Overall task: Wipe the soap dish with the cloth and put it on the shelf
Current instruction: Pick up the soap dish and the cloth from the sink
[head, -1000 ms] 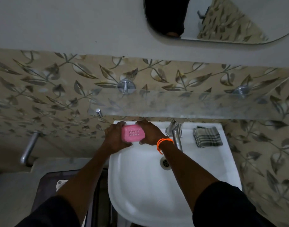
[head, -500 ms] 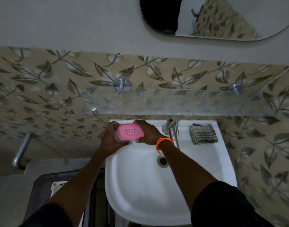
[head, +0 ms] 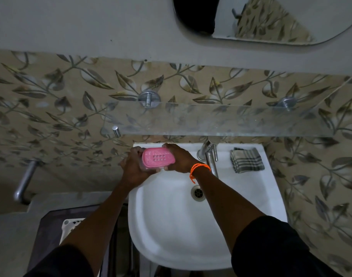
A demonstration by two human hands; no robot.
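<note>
Fingers of the left hand (head: 134,168) are curled round the left end of the pink soap dish (head: 158,158), the thumb side closing under its near edge. Fingers of the right hand (head: 180,158) are curled round the right end, with the fingertips wrapped over the far edge. Both hands grip the dish; neither grasp is slack.

The soap dish is held in the air over the far left corner of the white sink (head: 171,236), its slotted face (two rows of small holes) turned up toward the camera. It sits below and nearer than the glass shelf (head: 221,120) and is not touching it.

An orange wristband (head: 199,169) circles the right wrist. Both forearms reach in from the near edge, dark sleeves at the elbows.

The checked cloth (head: 247,160) lies folded on the far right rim of the sink, just right of the chrome tap (head: 209,154) and well apart from both hands. The drain (head: 197,193) shows in the basin, near the right forearm.

The shelf is carried on two round chrome mounts fixed to the leaf-patterned tile wall (head: 61,96). A mirror (head: 271,19) hangs above, at the far right. A chrome pipe (head: 24,181) projects from the wall at the left.
</note>
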